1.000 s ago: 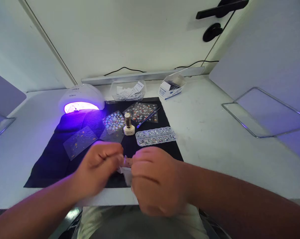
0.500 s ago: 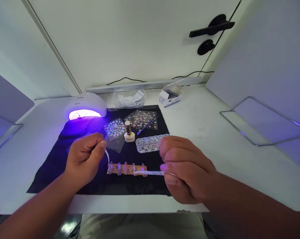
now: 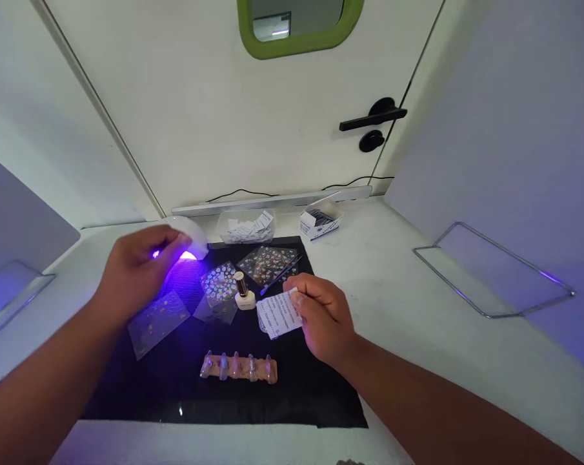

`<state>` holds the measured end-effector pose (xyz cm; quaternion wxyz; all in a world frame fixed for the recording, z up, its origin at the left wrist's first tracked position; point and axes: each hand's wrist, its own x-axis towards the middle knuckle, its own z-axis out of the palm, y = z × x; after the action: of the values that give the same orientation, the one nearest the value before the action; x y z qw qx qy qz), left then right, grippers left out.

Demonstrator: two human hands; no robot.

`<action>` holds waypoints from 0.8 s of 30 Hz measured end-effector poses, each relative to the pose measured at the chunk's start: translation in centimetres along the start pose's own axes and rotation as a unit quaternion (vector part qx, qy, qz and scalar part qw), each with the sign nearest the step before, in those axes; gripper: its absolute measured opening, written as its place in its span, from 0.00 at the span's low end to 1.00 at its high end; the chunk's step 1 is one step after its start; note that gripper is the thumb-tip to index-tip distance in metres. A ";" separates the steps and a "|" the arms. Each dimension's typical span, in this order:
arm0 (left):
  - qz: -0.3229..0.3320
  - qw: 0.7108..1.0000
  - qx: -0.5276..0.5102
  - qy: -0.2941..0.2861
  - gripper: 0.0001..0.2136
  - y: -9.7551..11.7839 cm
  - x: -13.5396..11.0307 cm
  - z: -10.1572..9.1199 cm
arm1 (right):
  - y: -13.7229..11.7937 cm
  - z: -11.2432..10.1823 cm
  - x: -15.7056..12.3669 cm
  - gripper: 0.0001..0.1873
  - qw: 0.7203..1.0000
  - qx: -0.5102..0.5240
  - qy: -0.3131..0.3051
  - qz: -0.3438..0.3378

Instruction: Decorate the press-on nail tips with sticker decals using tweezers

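Mat [image 3: 315, 397] is lying near. Left hand [image 3: 139, 266] is holding fingertips together, on what I cannot tell; right hand [image 3: 329, 318], beyond the near nail strip [image 3: 244, 369], is pinching a printed packet [image 3: 279, 314]. Packet handling is apparently underway, likely calling next for a steady pinch.

Illegible print on white packet [image 3: 281, 314]

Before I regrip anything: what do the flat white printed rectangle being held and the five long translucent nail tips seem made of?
Flat white printed rectangle: probably matte paper, possibly coated; crisp edges, little glare. Five long translucent nail tips: likely glossy plastic, partly see-through with bright highlights.
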<state>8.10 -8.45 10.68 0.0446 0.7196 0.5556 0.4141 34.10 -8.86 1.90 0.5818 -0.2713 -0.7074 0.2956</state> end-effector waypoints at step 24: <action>0.130 0.987 -0.040 -0.090 0.10 0.3 -0.4 1.2 | -0.1 -0.7 1.4 0.17 0.994 -0.064 -0.073 -0.048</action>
<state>9.08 -8.42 9.81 0.0691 0.8178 0.4336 0.3720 34.51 -7.84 3.03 0.5232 -0.2516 -0.7780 0.2403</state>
